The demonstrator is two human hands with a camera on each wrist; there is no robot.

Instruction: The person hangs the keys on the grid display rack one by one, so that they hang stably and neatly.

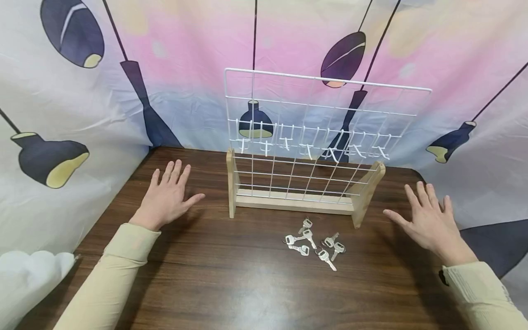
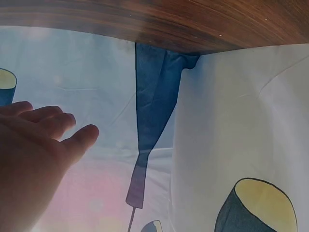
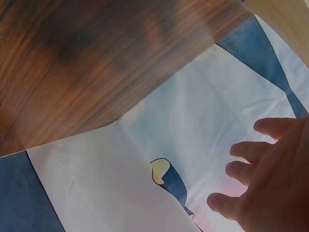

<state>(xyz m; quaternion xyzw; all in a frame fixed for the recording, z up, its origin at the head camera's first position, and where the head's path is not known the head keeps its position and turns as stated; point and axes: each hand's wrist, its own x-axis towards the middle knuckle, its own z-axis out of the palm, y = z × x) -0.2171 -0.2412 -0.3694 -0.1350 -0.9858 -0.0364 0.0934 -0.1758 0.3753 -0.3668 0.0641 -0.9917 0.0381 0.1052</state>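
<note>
A white wire grid rack (image 1: 288,169) on a wooden base stands toward the back of the table. Several white hooks (image 1: 307,151) hang in a row across its middle. In front of its base, several silver keys (image 1: 326,259) lie loosely grouped on the tabletop, some with small rings. To the left of the rack is my left hand (image 1: 165,195), palm down with fingers spread, holding nothing. My right hand (image 1: 431,220) is spread likewise on the rack's right side, nothing in it. Both wrist views show only the bare hands, fingers extended, against the cloth and table edge.
The dark wood table (image 1: 231,284) runs back to a printed cloth (image 1: 198,105) with lamp shapes, which hangs behind it and on both sides. A bunched white cloth (image 1: 35,279) lies at the left table edge. The rack's wooden side posts (image 1: 367,195) rise from the tabletop.
</note>
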